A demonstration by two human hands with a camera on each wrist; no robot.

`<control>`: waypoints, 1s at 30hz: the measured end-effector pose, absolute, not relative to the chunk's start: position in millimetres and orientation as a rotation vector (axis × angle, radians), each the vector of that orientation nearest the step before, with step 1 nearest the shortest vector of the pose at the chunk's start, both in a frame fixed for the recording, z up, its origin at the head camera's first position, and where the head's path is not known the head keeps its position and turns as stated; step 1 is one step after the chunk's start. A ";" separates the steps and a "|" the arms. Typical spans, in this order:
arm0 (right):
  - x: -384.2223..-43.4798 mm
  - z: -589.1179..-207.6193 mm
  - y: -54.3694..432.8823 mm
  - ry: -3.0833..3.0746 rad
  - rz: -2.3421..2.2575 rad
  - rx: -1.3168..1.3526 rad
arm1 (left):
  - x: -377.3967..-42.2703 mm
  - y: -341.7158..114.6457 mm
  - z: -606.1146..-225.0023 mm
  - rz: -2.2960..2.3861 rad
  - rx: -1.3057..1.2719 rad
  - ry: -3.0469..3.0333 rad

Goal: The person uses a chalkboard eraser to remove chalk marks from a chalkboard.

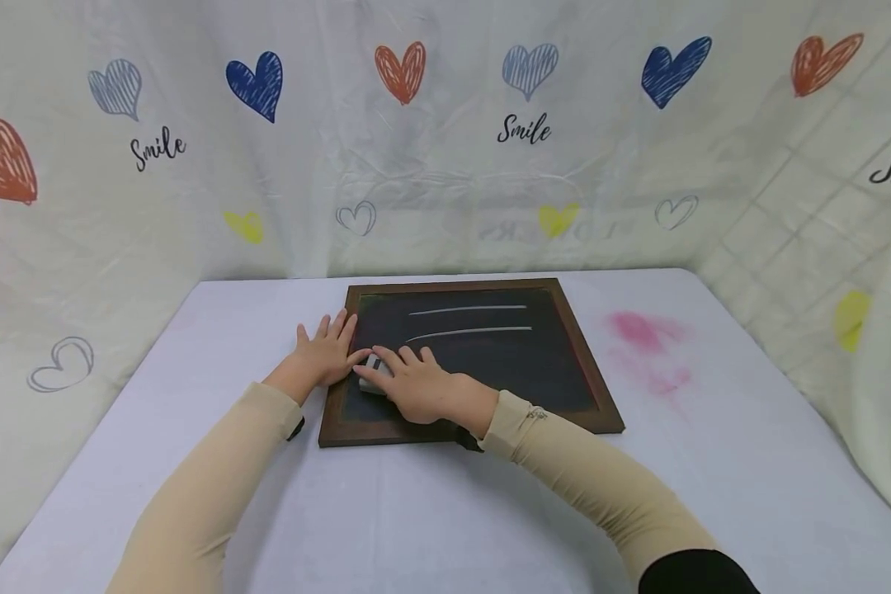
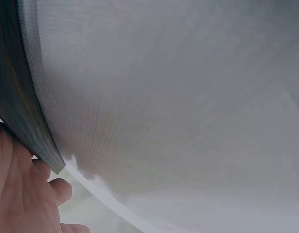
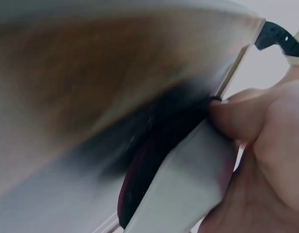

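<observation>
On the white bench [image 1: 416,520], I'd keep the eraser [image 3: 186,177], pinched in my right grip [image 1: 423,392] at the left side of the blackboard [image 1: 505,363], flat while my spread left grip [image 1: 322,356] braces the frame [image 1: 386,432].

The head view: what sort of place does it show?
Probably a curtained-off workspace: pale, heart-printed hangings stand behind and beside a white-covered table, on which a framed chalkboard lies.

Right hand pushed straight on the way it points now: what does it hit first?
Likely the left hand, its thumb close ahead of the right hand and eraser by the chalkboard's left frame; any gap is unclear.
</observation>
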State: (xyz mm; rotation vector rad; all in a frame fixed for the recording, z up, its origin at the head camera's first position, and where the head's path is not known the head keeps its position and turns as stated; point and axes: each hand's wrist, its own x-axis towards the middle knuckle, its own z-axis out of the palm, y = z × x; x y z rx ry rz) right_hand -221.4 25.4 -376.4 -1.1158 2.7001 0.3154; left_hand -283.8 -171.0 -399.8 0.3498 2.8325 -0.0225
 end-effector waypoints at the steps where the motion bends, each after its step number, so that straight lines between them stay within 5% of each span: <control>1: -222.4 -375.4 26.3 2.700 0.312 -1.114 | -283.9 -171.2 -399.9 -0.025 0.346 2.835; 8: -244.0 -376.1 53.2 2.736 0.128 -0.973 | -285.1 -173.2 -401.7 -0.002 0.344 2.837; 20: -265.1 -376.2 171.9 2.857 -0.062 -0.758 | -282.4 -172.3 -397.7 0.030 0.356 2.833; 30: -267.4 -377.9 145.2 2.870 -0.021 -0.765 | -283.9 -172.1 -400.4 0.025 0.345 2.828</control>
